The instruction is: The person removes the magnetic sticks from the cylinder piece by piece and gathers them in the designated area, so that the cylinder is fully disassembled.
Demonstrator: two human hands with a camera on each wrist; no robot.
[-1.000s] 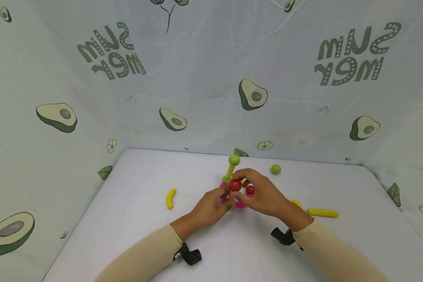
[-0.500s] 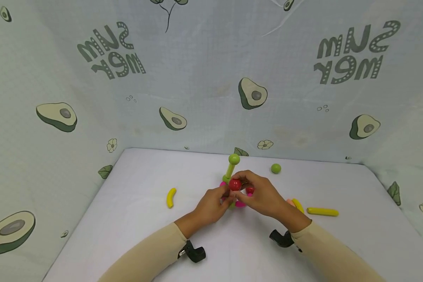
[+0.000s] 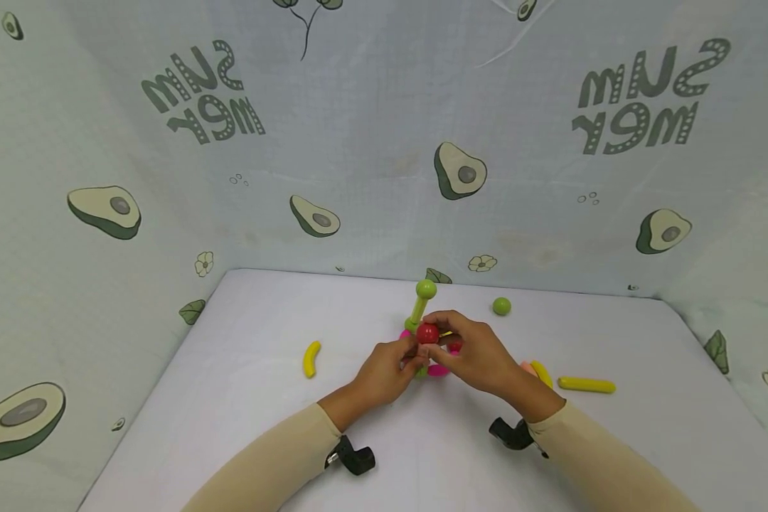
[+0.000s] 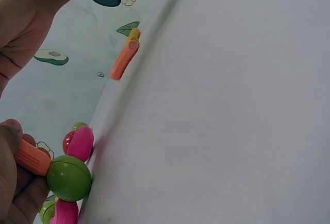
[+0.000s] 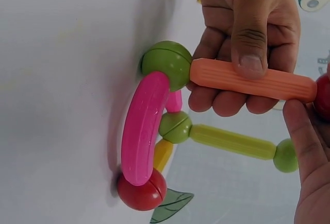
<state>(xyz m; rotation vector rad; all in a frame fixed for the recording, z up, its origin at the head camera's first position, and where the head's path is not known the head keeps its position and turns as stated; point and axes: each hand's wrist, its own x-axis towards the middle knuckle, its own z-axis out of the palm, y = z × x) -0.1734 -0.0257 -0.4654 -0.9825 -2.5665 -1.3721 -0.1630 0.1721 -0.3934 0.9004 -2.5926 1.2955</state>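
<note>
My left hand (image 3: 382, 372) grips an upright orange rod (image 5: 219, 74), thumb along its side. The rod's lower end meets a green ball (image 5: 166, 62) close to the tabletop. At its upper end sits a red ball (image 3: 427, 333), pinched between the fingers and thumb of my right hand (image 3: 476, 355). A curved pink rod (image 5: 144, 131) joins the green ball to another red ball (image 5: 142, 189). Behind, a yellow-green rod (image 5: 234, 141) rises from a green ball (image 5: 175, 126) to a green ball (image 5: 286, 154) on top. My hands partly cover this structure in the head view.
A curved yellow rod (image 3: 311, 359) lies left on the white table (image 3: 256, 313). To the right are a straight yellow rod (image 3: 586, 385), a curved yellow rod (image 3: 541, 372) beside an orange piece (image 3: 528, 367), and a loose green ball (image 3: 502, 306) farther back. Patterned cloth (image 3: 384, 107) hangs behind.
My left wrist and forearm have shifted slightly right. Both hands keep their hold on the orange rod and red ball, which have barely moved.
</note>
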